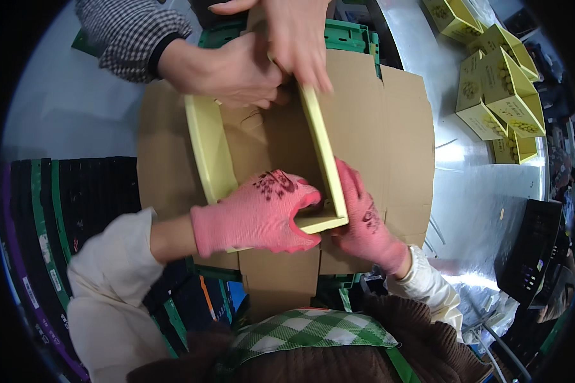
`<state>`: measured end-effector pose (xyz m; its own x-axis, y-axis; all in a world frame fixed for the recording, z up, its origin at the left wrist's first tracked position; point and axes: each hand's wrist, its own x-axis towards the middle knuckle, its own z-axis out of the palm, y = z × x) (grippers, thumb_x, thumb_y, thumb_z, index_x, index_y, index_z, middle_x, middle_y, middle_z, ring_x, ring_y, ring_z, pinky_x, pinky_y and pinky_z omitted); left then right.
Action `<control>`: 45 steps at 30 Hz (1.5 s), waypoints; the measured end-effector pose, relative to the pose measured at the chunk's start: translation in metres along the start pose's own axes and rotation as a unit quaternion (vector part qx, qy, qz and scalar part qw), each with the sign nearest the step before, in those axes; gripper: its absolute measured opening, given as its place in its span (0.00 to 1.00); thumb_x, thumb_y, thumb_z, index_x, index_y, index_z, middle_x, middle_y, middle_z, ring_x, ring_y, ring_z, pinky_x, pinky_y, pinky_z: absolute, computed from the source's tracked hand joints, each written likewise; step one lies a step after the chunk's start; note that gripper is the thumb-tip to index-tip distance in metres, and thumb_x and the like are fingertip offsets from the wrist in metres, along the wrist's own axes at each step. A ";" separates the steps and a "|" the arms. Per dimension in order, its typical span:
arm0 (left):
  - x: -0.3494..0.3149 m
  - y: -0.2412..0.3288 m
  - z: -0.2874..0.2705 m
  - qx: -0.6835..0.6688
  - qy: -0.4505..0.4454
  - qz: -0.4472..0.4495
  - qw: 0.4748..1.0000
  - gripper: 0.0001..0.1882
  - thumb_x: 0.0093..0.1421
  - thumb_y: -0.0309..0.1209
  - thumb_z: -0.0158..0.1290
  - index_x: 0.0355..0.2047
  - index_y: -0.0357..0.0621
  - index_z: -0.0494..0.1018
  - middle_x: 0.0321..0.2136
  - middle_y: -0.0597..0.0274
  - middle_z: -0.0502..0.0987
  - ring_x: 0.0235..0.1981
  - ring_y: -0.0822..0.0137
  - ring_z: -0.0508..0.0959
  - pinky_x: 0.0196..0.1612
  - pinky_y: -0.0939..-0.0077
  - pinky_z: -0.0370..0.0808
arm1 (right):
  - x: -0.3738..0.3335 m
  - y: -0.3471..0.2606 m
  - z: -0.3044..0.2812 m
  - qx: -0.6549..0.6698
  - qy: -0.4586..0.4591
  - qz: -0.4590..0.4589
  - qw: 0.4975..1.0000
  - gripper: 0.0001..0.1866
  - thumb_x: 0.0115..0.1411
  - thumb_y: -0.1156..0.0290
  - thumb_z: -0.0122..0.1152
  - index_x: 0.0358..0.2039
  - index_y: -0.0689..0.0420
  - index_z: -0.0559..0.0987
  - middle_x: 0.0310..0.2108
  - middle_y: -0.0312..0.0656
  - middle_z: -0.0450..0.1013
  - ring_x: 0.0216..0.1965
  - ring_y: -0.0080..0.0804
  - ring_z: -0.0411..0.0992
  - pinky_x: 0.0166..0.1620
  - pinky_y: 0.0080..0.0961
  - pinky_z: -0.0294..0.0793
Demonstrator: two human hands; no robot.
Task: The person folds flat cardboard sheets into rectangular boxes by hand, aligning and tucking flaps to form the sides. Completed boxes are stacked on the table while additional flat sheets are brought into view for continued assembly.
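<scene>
A pale yellow cardboard box (328, 159) stands before me with its walls up, and brown cardboard shows inside it. My left hand (255, 214), in a pink glove with a dark print, is closed over the near wall, its fingers reaching inside. Against the outside of the right wall, near the front corner, my right hand (369, 226) is wrapped in a matching glove. A co-worker's bare hands (239, 70) work at the box's far end, partly hiding it. Flattened brown cardboard (396, 134) lies under the box.
A green crate (348, 35) shows beneath the cardboard. Several yellow printed boxes (504, 86) stand on the metal table (428, 57) at right. Stacked dark crates (96, 198) fill the left. A black device (530, 249) sits at the right edge.
</scene>
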<state>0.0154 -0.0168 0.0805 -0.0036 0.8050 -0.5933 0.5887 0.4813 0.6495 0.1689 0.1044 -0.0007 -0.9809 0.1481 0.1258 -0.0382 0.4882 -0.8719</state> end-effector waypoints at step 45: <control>0.038 -0.141 0.102 -0.370 0.659 0.151 0.638 0.35 0.66 0.53 0.36 0.64 0.40 0.52 0.62 0.57 0.58 0.63 0.64 0.58 0.65 0.67 0.54 | 0.030 0.059 -0.006 0.038 0.459 -0.014 0.888 0.28 0.69 0.56 0.37 0.64 0.59 0.52 0.63 0.48 0.53 0.65 0.36 0.52 0.67 0.31 0.47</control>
<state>0.0142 -0.0893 -0.0821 -0.9431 0.2582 0.2093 0.1822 -0.1251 0.9753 0.1381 0.1423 -0.0455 -0.4124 0.7924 0.4494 -0.1064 0.4480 -0.8877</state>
